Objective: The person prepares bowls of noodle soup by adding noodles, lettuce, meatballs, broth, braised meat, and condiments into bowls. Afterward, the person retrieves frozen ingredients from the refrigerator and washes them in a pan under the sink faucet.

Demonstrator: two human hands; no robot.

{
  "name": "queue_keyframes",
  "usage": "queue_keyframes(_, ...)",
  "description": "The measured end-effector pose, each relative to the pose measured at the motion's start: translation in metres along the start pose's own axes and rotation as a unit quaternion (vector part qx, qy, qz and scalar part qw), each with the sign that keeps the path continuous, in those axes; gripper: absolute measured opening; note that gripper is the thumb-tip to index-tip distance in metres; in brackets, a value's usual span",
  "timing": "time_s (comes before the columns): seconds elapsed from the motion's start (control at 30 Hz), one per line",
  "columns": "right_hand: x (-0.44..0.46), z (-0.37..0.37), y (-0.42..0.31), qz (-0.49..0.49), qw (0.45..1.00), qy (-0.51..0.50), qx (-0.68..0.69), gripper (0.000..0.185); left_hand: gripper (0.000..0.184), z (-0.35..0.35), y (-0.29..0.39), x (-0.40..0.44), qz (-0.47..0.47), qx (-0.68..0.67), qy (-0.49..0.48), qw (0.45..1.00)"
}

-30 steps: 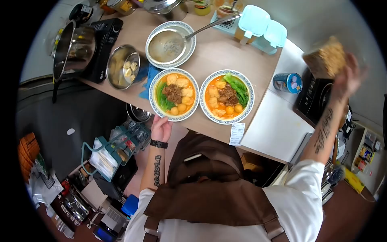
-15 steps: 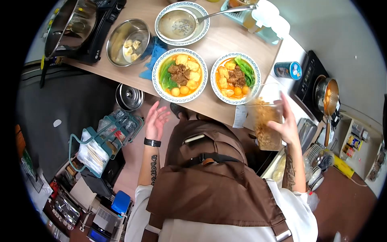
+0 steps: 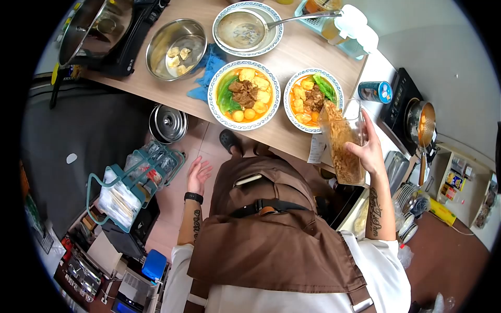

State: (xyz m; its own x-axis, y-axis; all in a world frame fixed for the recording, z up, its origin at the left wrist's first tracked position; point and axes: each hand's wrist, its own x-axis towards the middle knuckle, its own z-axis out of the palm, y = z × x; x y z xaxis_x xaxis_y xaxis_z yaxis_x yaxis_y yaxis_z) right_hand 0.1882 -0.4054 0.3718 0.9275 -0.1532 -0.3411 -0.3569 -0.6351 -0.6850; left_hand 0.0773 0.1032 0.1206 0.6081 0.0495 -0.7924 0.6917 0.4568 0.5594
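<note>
My right hand (image 3: 366, 151) is wrapped round a clear container (image 3: 344, 151) of golden-brown crumbly bits, tilted with its mouth over the lower edge of the right bowl (image 3: 314, 98). That bowl holds orange broth, brown meat, leafy greens and pale yellow pieces. My left hand (image 3: 198, 173) hangs beside the apron below the table edge, fingers apart and empty. On the wooden table, the left bowl (image 3: 244, 95) has similar food with several round balls. A paper slip (image 3: 317, 148) lies at the table's front edge, near the container.
Up the table are a steel pot (image 3: 177, 49) with pale pieces, a blue cloth (image 3: 207, 73) and a ladle in a patterned bowl (image 3: 278, 36). A large pot (image 3: 96, 31) stands at upper left. On the right are a blue can (image 3: 375, 92) and a pan (image 3: 420, 123) on a cooker.
The container has come from the far right to the right bowl, in my right hand. My left hand has left the left bowl's rim and dropped below the table edge.
</note>
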Motion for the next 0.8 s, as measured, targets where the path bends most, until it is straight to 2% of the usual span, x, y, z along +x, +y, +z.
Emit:
queue_keyframes(0.07,0.001,0.005,0.003,-0.020,0.999,-0.006,-0.028,0.107,0.047,-0.012,-0.003,0.002,-0.004,-0.003,0.004,1.000)
queue_keyframes(0.17,-0.005,0.003,-0.001,0.017,0.999,0.024,0.017,0.107,0.048,-0.021,-0.008,0.003,-0.014,0.008,0.026,1.000)
queue_keyframes(0.3,-0.014,0.009,0.006,0.012,0.997,0.040,0.065,0.105,0.050,-0.038,-0.015,0.009,-0.033,0.018,0.037,0.999)
queue_keyframes(0.33,-0.019,0.006,0.001,0.015,0.998,0.039,0.040,0.106,0.050,-0.041,-0.018,0.008,-0.039,0.023,0.042,0.998)
queue_keyframes(0.47,-0.030,0.013,0.013,0.016,0.988,0.057,0.141,0.110,0.052,-0.062,-0.025,0.013,-0.055,0.029,0.052,0.997)
queue_keyframes(0.57,-0.030,0.017,-0.012,-0.041,0.991,0.046,0.121,0.113,0.053,-0.079,-0.030,0.014,-0.068,0.032,0.070,0.995)
queue_keyframes(0.7,-0.007,0.052,-0.090,-0.051,0.998,0.009,0.042,0.112,0.052,-0.094,-0.033,0.016,-0.073,0.046,0.078,0.993)
queue_keyframes(0.77,0.009,0.072,-0.127,-0.042,0.996,-0.072,-0.039,0.109,0.051,-0.102,-0.032,0.016,-0.068,0.048,0.089,0.993)
queue_keyframes(0.8,0.016,0.082,-0.129,-0.061,0.992,-0.073,-0.078,0.109,0.051,-0.107,-0.031,0.017,-0.065,0.049,0.090,0.993)
